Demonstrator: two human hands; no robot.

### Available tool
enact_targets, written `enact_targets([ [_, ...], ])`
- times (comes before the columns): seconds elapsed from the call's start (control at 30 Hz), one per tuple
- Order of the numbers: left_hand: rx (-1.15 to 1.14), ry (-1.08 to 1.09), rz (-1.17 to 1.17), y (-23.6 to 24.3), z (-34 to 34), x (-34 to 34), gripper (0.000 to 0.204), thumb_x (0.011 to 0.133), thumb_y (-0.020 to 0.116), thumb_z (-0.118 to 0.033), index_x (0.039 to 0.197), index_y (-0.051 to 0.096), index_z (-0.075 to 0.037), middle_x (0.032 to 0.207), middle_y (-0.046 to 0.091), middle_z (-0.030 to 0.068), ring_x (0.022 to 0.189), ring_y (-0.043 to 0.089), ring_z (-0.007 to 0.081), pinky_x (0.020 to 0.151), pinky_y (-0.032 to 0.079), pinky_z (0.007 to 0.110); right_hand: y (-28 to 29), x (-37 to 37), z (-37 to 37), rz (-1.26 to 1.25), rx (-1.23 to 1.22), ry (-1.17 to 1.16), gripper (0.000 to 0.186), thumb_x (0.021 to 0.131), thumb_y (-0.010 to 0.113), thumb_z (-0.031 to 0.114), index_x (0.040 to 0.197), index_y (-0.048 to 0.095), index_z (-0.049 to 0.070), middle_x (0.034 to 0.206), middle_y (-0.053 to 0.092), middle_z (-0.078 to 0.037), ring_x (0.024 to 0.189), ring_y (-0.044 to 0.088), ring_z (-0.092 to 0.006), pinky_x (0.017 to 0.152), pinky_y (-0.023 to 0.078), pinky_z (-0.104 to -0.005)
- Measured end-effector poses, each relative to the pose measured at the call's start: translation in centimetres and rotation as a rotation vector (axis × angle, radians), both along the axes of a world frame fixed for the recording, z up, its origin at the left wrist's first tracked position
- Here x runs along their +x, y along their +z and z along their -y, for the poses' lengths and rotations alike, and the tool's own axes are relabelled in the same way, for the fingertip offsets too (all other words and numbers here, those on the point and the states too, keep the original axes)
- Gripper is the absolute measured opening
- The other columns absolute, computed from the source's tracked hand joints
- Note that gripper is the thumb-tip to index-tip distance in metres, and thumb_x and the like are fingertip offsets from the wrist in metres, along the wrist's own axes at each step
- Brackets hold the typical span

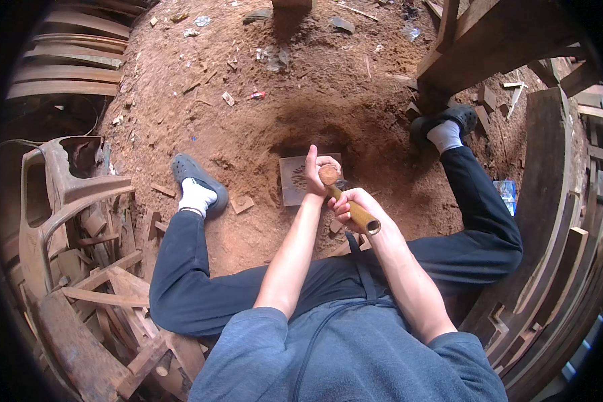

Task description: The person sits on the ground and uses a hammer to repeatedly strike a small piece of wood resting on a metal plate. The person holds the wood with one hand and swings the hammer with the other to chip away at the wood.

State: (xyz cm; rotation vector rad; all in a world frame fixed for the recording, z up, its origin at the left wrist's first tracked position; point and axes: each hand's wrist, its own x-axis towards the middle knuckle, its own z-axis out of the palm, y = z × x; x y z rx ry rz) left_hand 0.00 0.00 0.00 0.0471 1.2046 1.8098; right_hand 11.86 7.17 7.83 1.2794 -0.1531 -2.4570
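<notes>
My left hand [315,175] is in front of me above the ground, thumb raised and fingers closed round a small reddish-brown wooden piece [328,175] with a rounded end. My right hand [352,202] grips a tool with a yellow-brown tubular handle [364,219], its hollow end pointing back toward me. A little dark metal [340,183] shows between the hands beside the wood; its shape is mostly hidden. Beneath both hands a square flat board [292,190] with dark marks lies on the dirt, partly covered by them.
My legs spread to either side on reddish, dusty ground [248,134]. At left stand a carved wooden chair frame [32,221] and a heap of wood scraps [120,288]. A thick beam [496,50] rises at upper right, with stacked planks [549,181] along the right.
</notes>
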Motion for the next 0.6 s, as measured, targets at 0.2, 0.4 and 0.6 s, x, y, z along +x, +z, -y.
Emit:
enact_targets([
  [0.2, 0.053, 0.014, -0.059, 0.3, 0.9, -1.2, 0.070, 0.094, 0.028, -0.057, 0.061, 0.059, -0.003, 0.061, 0.060, 0.0097, 0.061, 0.058, 0.0173, 0.063, 0.044, 0.027, 0.5, -0.9, 1.6, 0.015, 0.210, 0.108, 0.018, 0.067, 0.054, -0.002, 0.084, 0.048, -0.001, 0.065, 0.048, -0.001, 0.044, 0.047, -0.0082, 0.042, 0.045, -0.0257],
  [0.4, -0.032, 0.477, -0.431, 2.8, -0.3, 1.9, 0.064, 0.093, 0.035, -0.057, 0.072, 0.060, -0.002, 0.071, 0.062, 0.0094, 0.072, 0.059, 0.0188, 0.078, 0.045, 0.031, 0.7, -0.2, 0.3, -0.055, 0.049, 0.040, 0.017, 0.070, 0.048, -0.003, 0.086, 0.045, -0.002, 0.072, 0.050, -0.004, 0.046, 0.047, -0.0047, 0.040, 0.042, -0.0165],
  [0.6, -0.052, 0.095, -0.422, 2.3, 0.9, 0.6, 0.041, 0.092, 0.051, -0.035, 0.072, 0.060, 0.000, 0.069, 0.061, 0.0092, 0.069, 0.058, 0.0164, 0.070, 0.045, 0.029, 0.1, -0.4, 0.4, 0.005, 0.024, 0.008, 0.014, 0.070, 0.048, -0.003, 0.084, 0.046, -0.003, 0.068, 0.049, -0.003, 0.046, 0.048, -0.0062, 0.040, 0.044, -0.0200],
])
